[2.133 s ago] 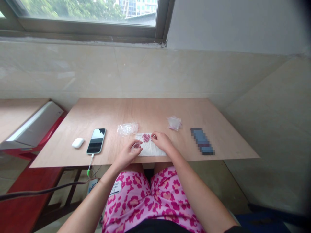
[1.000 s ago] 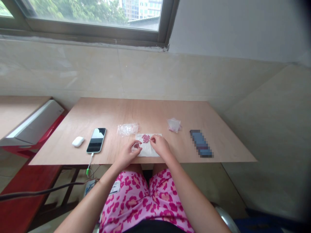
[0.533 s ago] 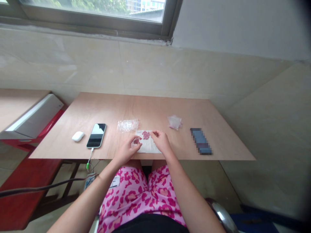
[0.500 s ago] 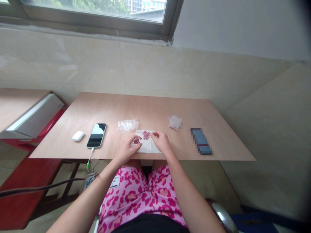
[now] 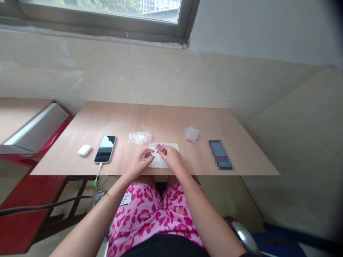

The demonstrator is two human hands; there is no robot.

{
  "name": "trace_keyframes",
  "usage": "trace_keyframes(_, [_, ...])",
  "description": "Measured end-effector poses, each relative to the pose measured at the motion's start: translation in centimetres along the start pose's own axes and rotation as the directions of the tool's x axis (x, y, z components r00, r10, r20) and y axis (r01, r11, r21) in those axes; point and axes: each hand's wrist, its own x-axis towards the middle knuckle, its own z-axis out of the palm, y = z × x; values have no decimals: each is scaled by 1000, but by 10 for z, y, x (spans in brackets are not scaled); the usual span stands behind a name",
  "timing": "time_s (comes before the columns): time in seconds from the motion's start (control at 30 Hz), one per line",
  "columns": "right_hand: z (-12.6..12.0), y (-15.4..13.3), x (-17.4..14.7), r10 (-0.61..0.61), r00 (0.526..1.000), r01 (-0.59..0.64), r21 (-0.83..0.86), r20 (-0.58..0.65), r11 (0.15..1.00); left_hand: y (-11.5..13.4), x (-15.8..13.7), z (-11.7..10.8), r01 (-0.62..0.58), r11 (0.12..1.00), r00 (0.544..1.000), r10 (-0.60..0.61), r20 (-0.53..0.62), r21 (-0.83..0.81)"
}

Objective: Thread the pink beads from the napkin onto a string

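A pile of small pinkish-red beads (image 5: 159,147) lies on a white sheet (image 5: 158,164) near the table's front edge. My left hand (image 5: 139,162) is at the left side of the sheet, its thumb and fingers curled round a small clear plastic bag (image 5: 146,155). My right hand (image 5: 173,157) reaches over the sheet from the right. Its thumb and fingertips are pinched together at the lower right of the beads; whatever is between them is too small to make out.
Behind my left hand lies a clear plastic packet (image 5: 140,138); another small clear packet (image 5: 192,134) is at the back right. A phone (image 5: 105,149) on a cable and a white earbud case (image 5: 85,150) lie left. A dark blurred-out object (image 5: 221,154) is right.
My right hand has moved a little left and down, from the right side of the beads to their lower right edge. The left hand keeps nearly the same place beside the sheet.
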Motion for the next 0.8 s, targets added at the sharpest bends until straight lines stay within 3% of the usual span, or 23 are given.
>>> trace_keyframes(0.27, [-1,-1,-1,-38,999,39,55,-31,998,-2,0,0,9,1000,1000,-9,20,-24])
trace_keyframes(0.37, [-11,-11,-6,-15,996,37,271,-84,962,-3,0,-1,7,1000,1000,-7,13,-19])
trace_keyframes(0.5, [-31,-37,-17,-25,983,122,554,-180,824,-4,-1,1,4,1000,1000,-4,14,-9])
trace_keyframes(0.63, [-40,-54,-26,-186,977,214,489,-105,846,3,-2,3,-36,999,998,36,54,-4])
trace_keyframes(0.8, [-43,-43,-30,-146,987,160,442,-65,882,21,-5,1,-66,998,994,66,92,0])
